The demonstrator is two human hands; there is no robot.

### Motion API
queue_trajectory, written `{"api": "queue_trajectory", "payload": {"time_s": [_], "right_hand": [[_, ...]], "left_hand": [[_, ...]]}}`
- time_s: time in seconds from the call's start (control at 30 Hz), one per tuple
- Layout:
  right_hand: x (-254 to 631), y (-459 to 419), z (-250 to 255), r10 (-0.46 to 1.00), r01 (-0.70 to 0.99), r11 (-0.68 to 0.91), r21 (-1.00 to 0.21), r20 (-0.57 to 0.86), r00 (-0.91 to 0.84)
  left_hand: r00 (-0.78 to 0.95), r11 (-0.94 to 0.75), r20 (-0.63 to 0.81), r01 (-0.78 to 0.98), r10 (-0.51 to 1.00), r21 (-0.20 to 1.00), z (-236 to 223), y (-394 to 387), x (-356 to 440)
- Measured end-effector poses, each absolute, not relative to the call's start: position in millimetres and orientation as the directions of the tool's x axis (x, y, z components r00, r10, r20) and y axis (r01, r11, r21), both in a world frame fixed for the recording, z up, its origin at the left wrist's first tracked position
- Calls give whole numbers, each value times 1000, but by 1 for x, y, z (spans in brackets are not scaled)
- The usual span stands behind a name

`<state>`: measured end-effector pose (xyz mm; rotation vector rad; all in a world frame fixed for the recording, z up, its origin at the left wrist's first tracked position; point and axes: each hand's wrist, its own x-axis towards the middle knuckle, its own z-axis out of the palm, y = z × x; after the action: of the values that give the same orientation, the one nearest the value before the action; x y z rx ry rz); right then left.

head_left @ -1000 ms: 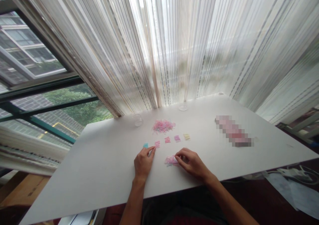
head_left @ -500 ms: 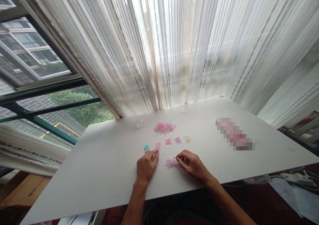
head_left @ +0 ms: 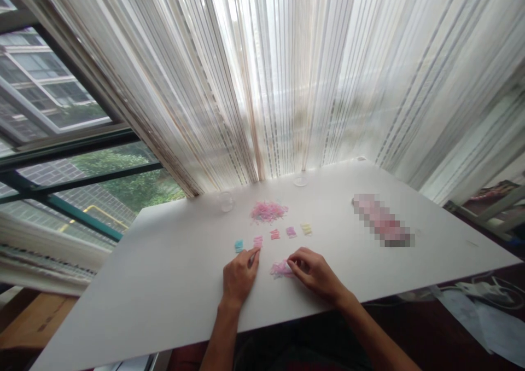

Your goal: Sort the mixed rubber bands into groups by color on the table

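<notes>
My left hand (head_left: 240,275) rests on the white table, thumb and forefinger pinched together at the near edge of a small pink bundle of thin pieces (head_left: 257,241). Anything inside that pinch is too small to make out. My right hand (head_left: 315,275) has its fingertips closed at the right side of a small loose pile of pink and pale pieces (head_left: 279,269); what they grip is hidden. Around the pink bundle, a row holds a blue bundle (head_left: 239,245), a red bundle (head_left: 274,233), a purple bundle (head_left: 291,232) and a yellow bundle (head_left: 306,229).
Behind the row lies a larger heap of mostly pink thin pieces (head_left: 268,211). Two clear round dishes or lids, one left (head_left: 226,201) and one right (head_left: 301,181), sit near the curtain (head_left: 287,86). A blurred-out pinkish object (head_left: 383,220) lies on the table (head_left: 164,283) at right.
The view has shifted slightly. Both hands keep nearly the same pose and place, and the bundles and piles look unchanged.
</notes>
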<state>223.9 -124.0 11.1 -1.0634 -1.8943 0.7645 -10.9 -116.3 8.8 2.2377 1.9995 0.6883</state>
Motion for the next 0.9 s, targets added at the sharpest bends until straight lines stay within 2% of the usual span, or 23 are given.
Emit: {"api": "queue_trajectory", "payload": {"time_s": [0.17, 0.33, 0.5, 0.7, 0.9], "right_hand": [[224, -123, 9, 876, 401, 476, -783, 381, -295], [223, -122, 8, 871, 438, 492, -753, 429, -240], [223, -122, 9, 834, 487, 545, -682, 499, -234], [221, -123, 6, 834, 586, 549, -595, 430, -345], [220, -122, 6, 835, 614, 549, -567, 403, -374]], "left_hand": [[76, -198, 286, 882, 955, 427, 13, -120, -11], [249, -352, 256, 763, 934, 542, 23, -125, -3], [361, -519, 381, 687, 851, 509, 23, -128, 7], [354, -488, 341, 705, 871, 515, 17, -133, 18], [343, -477, 335, 702, 877, 529, 15, -135, 22]]}}
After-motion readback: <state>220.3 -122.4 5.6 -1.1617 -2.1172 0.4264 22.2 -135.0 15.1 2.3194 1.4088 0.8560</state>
